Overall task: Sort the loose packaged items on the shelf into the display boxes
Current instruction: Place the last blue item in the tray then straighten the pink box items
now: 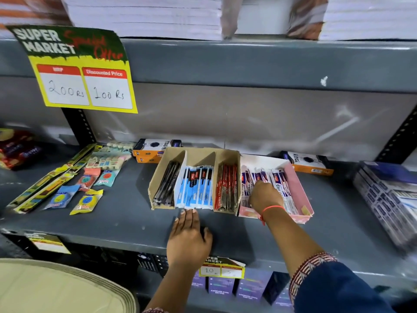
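Take the brown cardboard display box [228, 154] with three slots as your landmark on the grey metal shelf [121, 213]. Its left slot holds black packaged pens [166, 185], its middle slot blue-and-white pen packs [195, 186], and its right slot red pen packs [226, 187]. Touching its right side sits a pink-and-white shallow cardboard tray [300, 193] filled with white-and-purple packaged pens [281, 188] lying lengthwise.

Your right hand [265, 195] is inside that tray, fingers pointed down onto the white-and-purple packs; whether they pinch one or only press on them cannot be told. Your left hand [188, 238] lies flat and open on the shelf just in front of the display box, fingertips touching the front ends of the blue-and-white packs, holding nothing.

Well to the left of the display box, loose items lie on the shelf: small round items in clear pouches [86, 201], long yellow-green packs [45, 184] and pale carded packs [106, 159]. Behind the box stand orange-and-black cartons [153, 150].
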`<state>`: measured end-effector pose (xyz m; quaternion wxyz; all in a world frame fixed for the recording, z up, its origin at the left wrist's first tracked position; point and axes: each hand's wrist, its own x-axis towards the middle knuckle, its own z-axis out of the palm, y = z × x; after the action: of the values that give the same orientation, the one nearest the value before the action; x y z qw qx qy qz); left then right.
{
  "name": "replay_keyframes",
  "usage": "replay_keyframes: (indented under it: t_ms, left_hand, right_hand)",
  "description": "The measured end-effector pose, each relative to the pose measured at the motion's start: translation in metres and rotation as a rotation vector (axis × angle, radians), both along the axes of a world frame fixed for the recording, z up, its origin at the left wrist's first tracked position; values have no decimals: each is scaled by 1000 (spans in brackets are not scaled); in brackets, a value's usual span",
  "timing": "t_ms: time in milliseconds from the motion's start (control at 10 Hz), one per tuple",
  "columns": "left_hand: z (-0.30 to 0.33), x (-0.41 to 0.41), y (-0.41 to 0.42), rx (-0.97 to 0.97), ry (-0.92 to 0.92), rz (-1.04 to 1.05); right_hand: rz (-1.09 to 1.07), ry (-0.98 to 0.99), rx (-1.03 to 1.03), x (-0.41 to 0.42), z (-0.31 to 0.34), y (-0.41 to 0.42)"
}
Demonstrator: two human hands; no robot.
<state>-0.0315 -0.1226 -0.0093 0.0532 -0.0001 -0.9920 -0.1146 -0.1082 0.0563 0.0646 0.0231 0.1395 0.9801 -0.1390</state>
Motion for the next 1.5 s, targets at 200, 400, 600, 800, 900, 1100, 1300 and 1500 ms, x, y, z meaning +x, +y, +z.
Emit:
replay_keyframes:
  t_ms: [200, 400, 600, 800, 900, 1100, 1300, 1500]
  left_hand:
    - [3, 1, 1, 10, -1, 1]
    - [4, 2, 1, 26, 4, -1]
    - [3, 2, 2, 27, 11, 5]
    - [4, 2, 2, 26, 24, 6]
    - [4, 2, 2, 22, 26, 5]
    - [5, 2, 2, 15, 29, 11]
    - [4, 2, 2, 13, 32, 11]
    - [3, 2, 2, 12, 43, 15]
  right_hand:
    - [-46, 68, -150, -3, 0, 5]
    - [-63, 49, -251, -4, -2, 8]
    - [-4, 28, -86, -2, -3, 9]
    - [-45, 72, 85, 3, 4, 33]
    - [-29, 4, 158, 6, 2, 41]
    - [-6, -13, 152, 3, 1, 44]
    - [-28, -6, 73, 3, 1, 46]
    - [-85, 74, -39, 1, 2, 48]
